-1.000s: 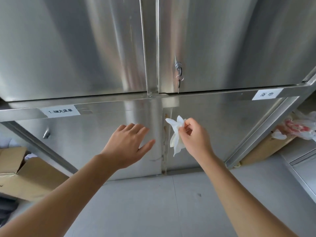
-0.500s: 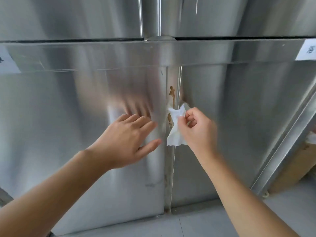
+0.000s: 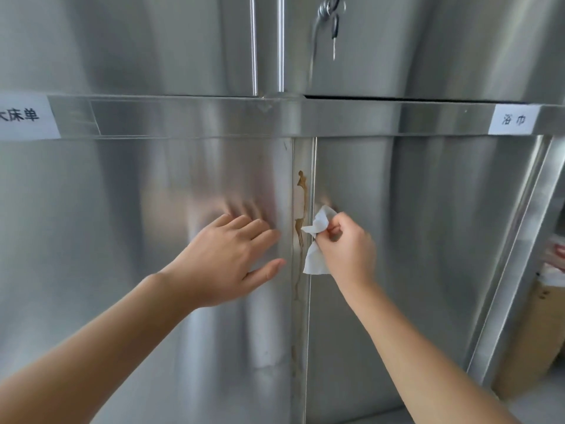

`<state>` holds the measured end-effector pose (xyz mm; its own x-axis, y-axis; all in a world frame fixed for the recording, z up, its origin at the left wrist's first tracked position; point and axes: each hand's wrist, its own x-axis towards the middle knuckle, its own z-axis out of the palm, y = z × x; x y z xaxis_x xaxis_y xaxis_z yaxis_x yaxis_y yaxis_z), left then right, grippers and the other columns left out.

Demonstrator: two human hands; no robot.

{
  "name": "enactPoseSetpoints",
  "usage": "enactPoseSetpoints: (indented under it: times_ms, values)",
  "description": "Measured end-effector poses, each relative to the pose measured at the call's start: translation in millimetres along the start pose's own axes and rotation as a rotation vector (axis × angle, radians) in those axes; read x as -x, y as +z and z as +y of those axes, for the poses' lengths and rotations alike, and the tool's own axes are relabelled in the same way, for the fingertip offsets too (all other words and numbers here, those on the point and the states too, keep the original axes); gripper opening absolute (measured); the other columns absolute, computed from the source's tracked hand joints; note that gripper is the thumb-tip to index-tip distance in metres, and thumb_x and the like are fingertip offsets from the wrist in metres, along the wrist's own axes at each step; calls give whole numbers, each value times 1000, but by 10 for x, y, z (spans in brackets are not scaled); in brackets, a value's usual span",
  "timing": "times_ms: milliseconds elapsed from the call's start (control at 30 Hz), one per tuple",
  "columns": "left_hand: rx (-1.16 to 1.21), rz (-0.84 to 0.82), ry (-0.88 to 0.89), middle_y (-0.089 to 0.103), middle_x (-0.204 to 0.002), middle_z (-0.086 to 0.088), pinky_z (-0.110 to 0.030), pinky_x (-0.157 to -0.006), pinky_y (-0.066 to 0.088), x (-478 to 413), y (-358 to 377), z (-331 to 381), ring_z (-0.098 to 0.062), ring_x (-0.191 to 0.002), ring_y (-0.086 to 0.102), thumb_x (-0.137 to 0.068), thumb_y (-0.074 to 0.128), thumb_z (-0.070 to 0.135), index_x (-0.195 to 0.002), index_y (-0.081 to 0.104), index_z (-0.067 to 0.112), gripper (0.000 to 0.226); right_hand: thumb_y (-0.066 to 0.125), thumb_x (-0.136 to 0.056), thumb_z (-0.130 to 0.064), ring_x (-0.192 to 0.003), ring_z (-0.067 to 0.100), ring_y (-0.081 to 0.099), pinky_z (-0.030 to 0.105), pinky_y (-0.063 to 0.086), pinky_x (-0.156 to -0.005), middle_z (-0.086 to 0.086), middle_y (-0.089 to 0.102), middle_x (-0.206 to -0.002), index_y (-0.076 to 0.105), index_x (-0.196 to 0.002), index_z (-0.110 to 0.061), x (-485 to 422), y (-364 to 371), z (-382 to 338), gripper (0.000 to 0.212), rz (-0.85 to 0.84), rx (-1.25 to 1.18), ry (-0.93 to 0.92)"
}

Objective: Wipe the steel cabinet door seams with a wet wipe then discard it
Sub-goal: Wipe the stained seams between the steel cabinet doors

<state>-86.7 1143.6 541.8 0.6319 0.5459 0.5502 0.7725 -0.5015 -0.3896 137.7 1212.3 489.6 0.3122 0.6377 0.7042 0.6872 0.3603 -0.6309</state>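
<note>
The left hand [image 3: 232,255] lies flat, fingers straight, against the lower left brushed-steel cabinet door [image 3: 107,240], just beside the vertical seam [image 3: 301,325] between the 2 lower doors. The right hand [image 3: 345,249] pinches a crumpled white wet wipe [image 3: 318,240] in curled fingers at the seam's right edge, beside a brown drip stain [image 3: 301,203] running down the seam. A white paper label [image 3: 513,120] sits on the horizontal steel rail [image 3: 367,117] above.

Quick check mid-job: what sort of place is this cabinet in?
Most likely a linen or housekeeping storeroom. The steel cabinet carries a bed sheet label and a bath towel label, a key hangs in an upper door's lock, and a cardboard box stands beside it on the right.
</note>
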Motion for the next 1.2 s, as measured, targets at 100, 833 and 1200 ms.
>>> enactPoseSetpoints:
  times_ms: [100, 833, 1200]
  values:
    - [-26, -2, 7, 65, -98, 2, -39, -74, 49, 13, -8, 21, -24, -81, 60, -104, 26, 58, -118, 64, 16, 58, 69, -82, -23, -59, 14, 52, 24, 28, -47, -12, 58, -64, 51, -72, -22, -37, -58, -37, 20, -68, 9, 20]
    - [-194, 148, 99, 64, -108, -3, -43, -80, 48, -191, -435, -355, -28, -90, 57, -103, 36, 54, -105, 64, 16, 47, 74, -81, -11, -64, 15, 55, 27, 44, -58, -5, 58, -79, 78, -78, -18, -706, -266, -748, 9, 56, -85, -413]
    - [-271, 134, 213, 63, -113, -5, -46, -86, 47, -202, -369, -554, -29, -96, 55, -103, 37, 52, -114, 64, 13, 49, 69, -77, -2, -60, 13, 41, 21, 33, -54, -11, 44, -70, 66, -76, -20, -595, -201, -642, 19, 41, -17, -431]
